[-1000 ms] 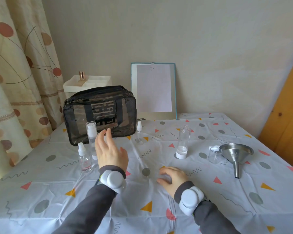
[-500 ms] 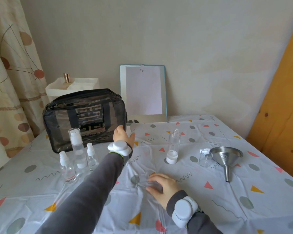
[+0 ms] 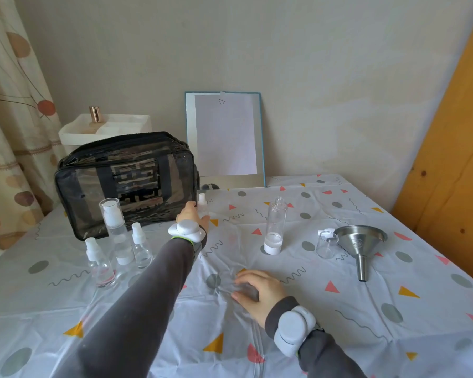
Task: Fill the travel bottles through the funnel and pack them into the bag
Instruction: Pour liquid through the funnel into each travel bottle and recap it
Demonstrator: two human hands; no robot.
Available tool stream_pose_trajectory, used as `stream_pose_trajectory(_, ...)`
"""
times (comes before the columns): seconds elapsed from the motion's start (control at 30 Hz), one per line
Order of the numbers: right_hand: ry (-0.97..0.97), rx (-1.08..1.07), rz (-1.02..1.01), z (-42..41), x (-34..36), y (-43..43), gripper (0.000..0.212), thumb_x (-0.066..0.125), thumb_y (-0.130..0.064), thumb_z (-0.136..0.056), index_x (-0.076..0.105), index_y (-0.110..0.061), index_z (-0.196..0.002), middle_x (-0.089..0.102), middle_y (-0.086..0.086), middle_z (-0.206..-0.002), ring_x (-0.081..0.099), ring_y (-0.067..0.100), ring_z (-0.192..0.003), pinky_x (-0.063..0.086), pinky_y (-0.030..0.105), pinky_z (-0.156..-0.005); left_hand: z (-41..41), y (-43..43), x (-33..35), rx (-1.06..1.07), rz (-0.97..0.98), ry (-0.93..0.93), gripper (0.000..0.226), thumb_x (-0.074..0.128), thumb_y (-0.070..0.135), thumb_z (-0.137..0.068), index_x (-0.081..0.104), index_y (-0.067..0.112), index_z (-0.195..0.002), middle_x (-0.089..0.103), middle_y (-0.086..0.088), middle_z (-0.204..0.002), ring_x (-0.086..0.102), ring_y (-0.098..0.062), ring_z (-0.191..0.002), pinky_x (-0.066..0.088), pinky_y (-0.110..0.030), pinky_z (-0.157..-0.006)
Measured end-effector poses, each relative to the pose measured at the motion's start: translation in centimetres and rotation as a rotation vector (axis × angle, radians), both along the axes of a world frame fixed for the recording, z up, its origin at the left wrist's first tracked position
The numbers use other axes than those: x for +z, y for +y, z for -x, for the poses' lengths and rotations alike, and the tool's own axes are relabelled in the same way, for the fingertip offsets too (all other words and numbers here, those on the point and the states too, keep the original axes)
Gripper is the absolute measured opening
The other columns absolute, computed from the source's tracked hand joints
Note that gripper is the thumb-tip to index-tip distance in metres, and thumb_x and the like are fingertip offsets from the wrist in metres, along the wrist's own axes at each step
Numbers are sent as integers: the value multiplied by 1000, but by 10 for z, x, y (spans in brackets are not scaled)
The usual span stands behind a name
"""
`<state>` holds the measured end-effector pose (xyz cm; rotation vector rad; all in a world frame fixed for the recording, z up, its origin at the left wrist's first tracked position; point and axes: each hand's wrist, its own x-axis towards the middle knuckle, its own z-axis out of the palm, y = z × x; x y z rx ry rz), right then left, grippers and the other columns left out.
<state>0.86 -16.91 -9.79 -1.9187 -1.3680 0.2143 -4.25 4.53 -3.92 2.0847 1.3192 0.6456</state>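
Spray bottle [image 3: 202, 201] against left fingers [image 3: 189, 207], beside bag [image 3: 126, 184]

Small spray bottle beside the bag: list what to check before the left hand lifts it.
1. Left hand grips the small spray bottle: cannot tell; the hand is at the bottle, but its fingers are hidden.
2. Spray bottle upright, white top on: ok.
3. Bag open for packing: cannot tell.
4. Funnel seated in a bottle: not ok; it lies on the table.
5. Tall open bottle upright and uncapped for filling: ok.
6. Right hand free: cannot tell; something clear may lie under its fingers.
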Motion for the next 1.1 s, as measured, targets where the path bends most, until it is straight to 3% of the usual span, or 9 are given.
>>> stream_pose_trajectory(0.17,5,-8,5,0,-1,1,24,66,-28,-82,67,-16,-103,60,-8,-115,48,3,-112,22,-6,-86,2,-3,-5,-30,-131,58,48,60,23,-87,42,8,-130,49,-14,-128,42,-34,-120,35,-40,-101)
stream_pose_trajectory(0.33,-1,-9,4,0,-3,1,24,65,-31,-82,67,-19,-102,59,-12,-115,48,0,-111,19,-9,-84,-7,-2,-3,-53,-68,-11,46,58,20,-89,42,3,-128,44,-17,-130,47,-34,-117,39,-40,-98)
stream_pose_trajectory(0.63,1,-6,-3,-1,1,1,25,66,-30,-82,67,-16,-103,60,-9,-116,49,3,-112,24,-4,-88,-13,9,-5,-18,-67,58,38,53,15,-92,41,-2,-124,42,-21,-129,47,-37,-115,38,-38,-92)
stream_pose_trajectory(0.8,0,-16,2,-1,2,0,26,66,-28,-83,67,-14,-105,60,-6,-117,50,5,-112,23,-4,-87,-2,-7,3,-5,-115,-153,31,58,24,-89,50,5,-112,49,-14,-119,53,-31,-103,40,-36,-88)
stream_pose_trajectory(0.97,-2,-9,4,0,2,-1,25,67,-25,-82,67,-11,-104,61,-4,-116,51,6,-113,22,-6,-87,31,-49,30,-93,-17,-440,31,67,30,-82,57,15,-108,63,0,-105,61,-15,-89,49,-31,-83)
stream_pose_trajectory(1.1,9,-12,5,0,2,-1,26,68,-23,-82,67,-11,-105,60,-4,-117,51,6,-113,23,-5,-87,70,-88,32,-266,40,-454,27,73,28,-77,60,21,-99,63,10,-95,60,-2,-86,45,-8,-68)
